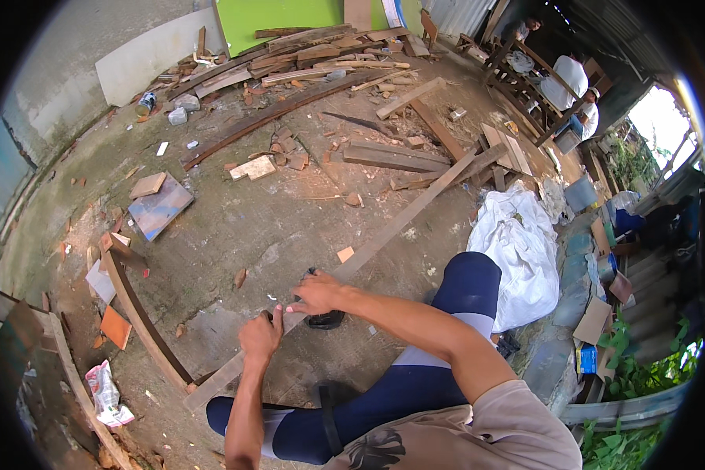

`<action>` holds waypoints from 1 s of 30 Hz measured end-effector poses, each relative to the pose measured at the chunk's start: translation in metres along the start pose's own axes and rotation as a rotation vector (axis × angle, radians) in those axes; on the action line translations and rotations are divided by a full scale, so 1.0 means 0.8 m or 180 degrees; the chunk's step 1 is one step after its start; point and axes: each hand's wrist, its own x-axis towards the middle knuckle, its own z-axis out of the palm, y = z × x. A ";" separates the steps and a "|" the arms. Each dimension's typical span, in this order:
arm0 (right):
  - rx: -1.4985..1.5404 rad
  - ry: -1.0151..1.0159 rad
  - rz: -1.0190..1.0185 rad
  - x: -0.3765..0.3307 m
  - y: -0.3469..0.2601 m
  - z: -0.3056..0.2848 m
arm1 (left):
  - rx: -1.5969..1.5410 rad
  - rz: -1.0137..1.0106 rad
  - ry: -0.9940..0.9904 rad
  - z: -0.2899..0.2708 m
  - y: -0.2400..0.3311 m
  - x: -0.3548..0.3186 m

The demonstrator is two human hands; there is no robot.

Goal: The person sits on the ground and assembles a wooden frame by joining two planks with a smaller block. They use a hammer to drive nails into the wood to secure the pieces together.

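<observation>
A long, narrow wooden board [399,221] runs diagonally across the ground, from near my left knee up to the scrap wood at the right. My left hand [260,337] is closed at the board's near edge, thumb raised and almost meeting my right hand. Bent over the board just beyond it, my right hand [316,293] has its fingers curled. A dark object [326,319] shows below the right hand, and more black shows above its knuckles; its kind is unclear. What lies under the right palm is hidden.
A curved wooden piece [145,321] stands at the left by the board's near end. A white sack [517,254] lies beside my right knee. Scrap lumber [290,63] is heaped at the back. Farther right, several people sit near a wooden bench [517,102].
</observation>
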 end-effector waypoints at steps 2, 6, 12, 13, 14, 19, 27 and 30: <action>-0.0084 -0.0027 -0.0017 0.006 0.026 -0.011 | -0.0066 0.0067 0.0053 0.003 0.001 0.002; -0.0109 -0.0131 0.0380 0.011 0.103 -0.067 | -0.0278 0.0078 0.0053 0.009 0.004 0.006; 0.0172 0.0502 0.1244 -0.010 0.287 -0.178 | 0.0056 -0.0272 -0.0126 0.025 0.008 0.014; 0.0279 0.0561 0.1466 -0.023 0.332 -0.190 | 0.0119 -0.0398 -0.0205 0.025 0.030 0.022; 0.0287 0.0700 0.1645 -0.036 0.390 -0.190 | 0.0177 -0.0509 -0.0296 0.029 0.058 0.030; 0.0717 0.1075 0.2410 -0.118 0.557 -0.188 | 0.0140 -0.0265 -0.0404 0.050 0.215 0.092; 0.2352 0.4142 0.3546 -0.227 0.828 -0.073 | 0.0230 0.0319 -0.1247 0.113 0.493 0.222; 0.2944 0.4978 0.4137 -0.271 0.944 -0.040 | 0.0051 0.0470 -0.1669 0.145 0.586 0.280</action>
